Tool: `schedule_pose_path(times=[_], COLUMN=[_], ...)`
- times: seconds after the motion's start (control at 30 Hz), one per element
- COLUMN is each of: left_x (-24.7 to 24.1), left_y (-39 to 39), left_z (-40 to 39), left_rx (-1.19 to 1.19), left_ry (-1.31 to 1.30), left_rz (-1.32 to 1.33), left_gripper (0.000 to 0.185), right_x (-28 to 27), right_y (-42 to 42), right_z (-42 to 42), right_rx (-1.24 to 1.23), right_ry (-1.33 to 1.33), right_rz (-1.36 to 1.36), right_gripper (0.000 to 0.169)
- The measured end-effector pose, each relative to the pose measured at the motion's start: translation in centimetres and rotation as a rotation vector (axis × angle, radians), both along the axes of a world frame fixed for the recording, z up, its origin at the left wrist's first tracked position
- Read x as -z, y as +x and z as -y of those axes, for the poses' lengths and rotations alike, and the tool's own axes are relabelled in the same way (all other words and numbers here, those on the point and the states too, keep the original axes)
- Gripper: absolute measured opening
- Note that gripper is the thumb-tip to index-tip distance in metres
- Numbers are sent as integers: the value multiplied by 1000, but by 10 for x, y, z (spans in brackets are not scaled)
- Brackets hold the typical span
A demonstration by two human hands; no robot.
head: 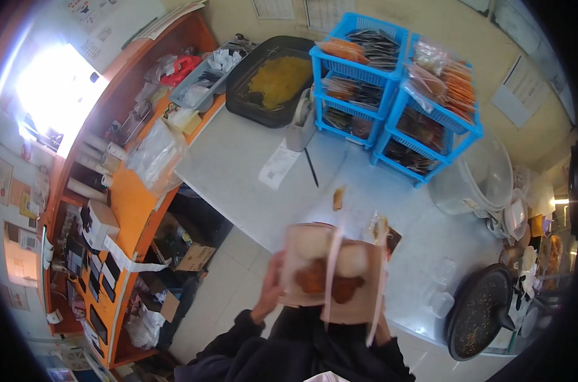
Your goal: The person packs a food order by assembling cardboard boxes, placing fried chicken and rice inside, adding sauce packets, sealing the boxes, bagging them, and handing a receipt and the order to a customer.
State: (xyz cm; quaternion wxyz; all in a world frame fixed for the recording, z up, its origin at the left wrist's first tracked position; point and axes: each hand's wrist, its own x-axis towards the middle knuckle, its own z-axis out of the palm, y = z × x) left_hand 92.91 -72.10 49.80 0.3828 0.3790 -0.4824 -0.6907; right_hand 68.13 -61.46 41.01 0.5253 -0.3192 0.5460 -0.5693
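Two light-brown paper food boxes, the left box (293, 300) and the right box (348, 316), are held side by side before my body, blurred by motion. Each contains a white mound (310, 243), apparently rice, and browned pieces of food (347, 289). My left hand (271, 286) grips the left box by its outer side. At the outer side of the right box is my right hand (382, 330), its fingers mostly hidden by the box. Pale upright strips, apparently box edges, cross the view. Just beyond the boxes, a small orange-brown sachet (338, 198) and a dark-red packet (393, 242) lie on the metal table (231, 157).
Two blue plastic racks (351, 112) of sachets stand at the back, beside a tape dispenser (301, 126) and a dark tray (238, 102) with yellow food. A receipt (279, 164) and a black pen (311, 167) lie nearby. At right are a clear tub (468, 179) and a round black lid (477, 305).
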Motion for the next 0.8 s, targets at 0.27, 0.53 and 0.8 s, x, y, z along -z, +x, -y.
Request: schedule_pose_path(times=[0.27, 0.53, 0.8], left_x=[63, 73, -7], left_y=[131, 112, 79], left_z=[131, 205, 216], left_rx=[-52, 24, -29], left_ry=[-90, -287, -491], left_rz=[131, 408, 644], left_gripper=[97, 69, 37], right_x=[43, -6, -53], right_y=[126, 109, 23], right_z=[116, 140, 197], right_rx=[-16, 127, 303], right_ry=[3, 26, -5], right_rz=[79, -710, -903], right_gripper=[68, 48, 31])
